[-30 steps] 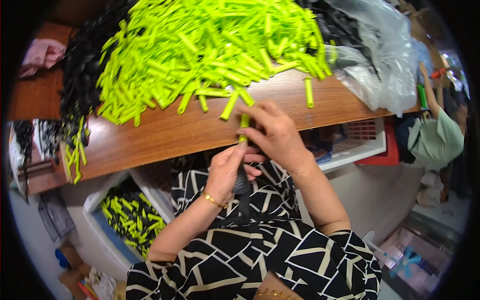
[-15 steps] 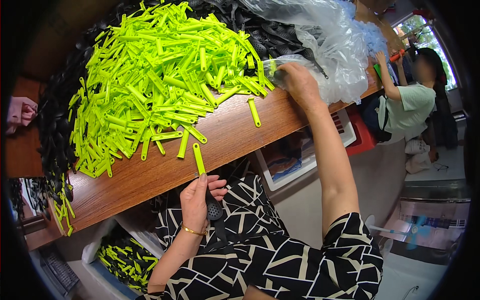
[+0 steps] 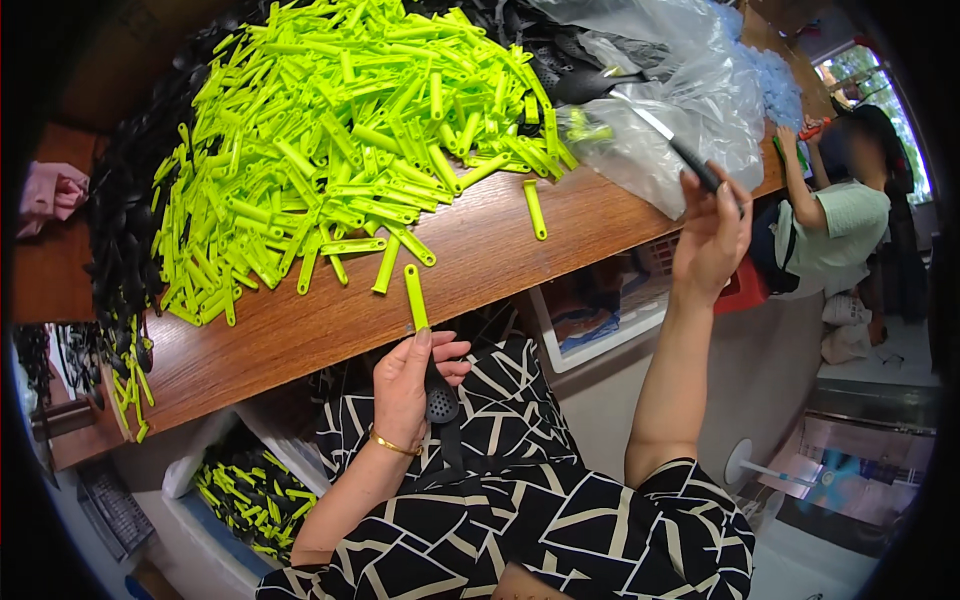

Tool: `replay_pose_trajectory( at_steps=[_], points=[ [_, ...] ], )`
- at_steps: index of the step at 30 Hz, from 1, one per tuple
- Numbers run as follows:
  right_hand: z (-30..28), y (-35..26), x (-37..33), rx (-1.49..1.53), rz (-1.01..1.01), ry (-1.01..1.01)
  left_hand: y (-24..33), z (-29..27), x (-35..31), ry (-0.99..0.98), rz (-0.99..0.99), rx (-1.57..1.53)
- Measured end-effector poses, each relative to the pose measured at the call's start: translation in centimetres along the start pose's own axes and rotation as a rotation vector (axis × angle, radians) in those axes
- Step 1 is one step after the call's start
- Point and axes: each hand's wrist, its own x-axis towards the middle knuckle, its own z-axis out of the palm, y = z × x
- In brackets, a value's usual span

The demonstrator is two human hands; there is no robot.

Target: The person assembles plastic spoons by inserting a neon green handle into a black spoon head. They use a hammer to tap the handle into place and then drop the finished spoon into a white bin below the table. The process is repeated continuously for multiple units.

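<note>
Farther right than in the earlier frame, where it is down at the clear plastic bag, the right hand now shows a black-handled tool with a narrow pale blade. Nearest on my feed, at lower left, a lined bin holds mixed green and black pieces. Beyond it the left hand sits much as before, thumb and fingers pinched on a green strip and a black perforated piece — strip sticking up, piece hanging below. I cannot tell how they join; the fingers cover that spot. The right hand's fingers close around the handle, the blade aimed up-left, away from the body. I judge that tip the main risk: it could snag the thin plastic, or, brought in carelessly, slip off the strip and nick the left thumb. On the tabletop, one loose strip lies apart from the big green pile — and at the far right I see a co-worker.
</note>
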Motion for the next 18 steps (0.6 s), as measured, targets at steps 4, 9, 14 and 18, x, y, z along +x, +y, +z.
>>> replay_pose_trajectory(
  at_steps=[4, 9, 14, 18],
  points=[
    [0.0, 2.1, -5.5, 0.077, 0.259, -0.103, 0.0, 0.1, 0.1, -0.005, -0.001, -0.016],
    [-0.4, 3.9, -9.3, 0.076, 0.550, -0.140, 0.0, -0.1, 0.0, -0.020, 0.000, -0.043],
    [1.8, 2.0, -9.3, -0.409, 0.733, -0.386, -0.2, -0.2, 0.1, -0.025, 0.007, -0.069],
    [3.1, 2.7, -8.5, -0.635, 0.694, -0.632, -0.3, -0.3, 0.0, -0.025, 0.007, -0.080]
  ],
)
